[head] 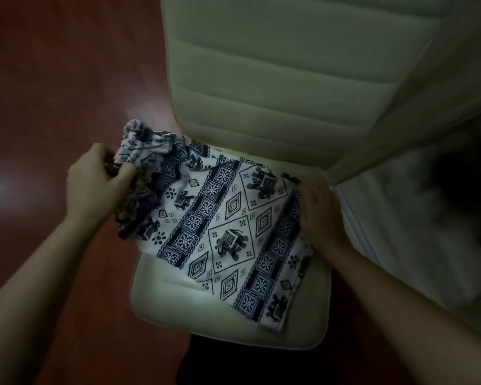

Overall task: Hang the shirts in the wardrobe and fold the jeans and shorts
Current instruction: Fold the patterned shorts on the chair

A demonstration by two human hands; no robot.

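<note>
White shorts with a dark blue elephant and diamond print (222,226) lie spread across the seat of a pale cushioned chair (261,79). My left hand (97,182) grips the bunched, gathered end of the shorts at the seat's left edge, thumb pressed into the cloth. My right hand (320,207) holds the opposite edge of the shorts at the seat's right side, its fingers tucked under the fabric and partly hidden.
The chair's ribbed backrest rises behind the shorts. Reddish wooden floor (53,79) lies to the left. A pale armrest (400,118) runs diagonally at the right, with a dark blurred shape (461,195) beyond it.
</note>
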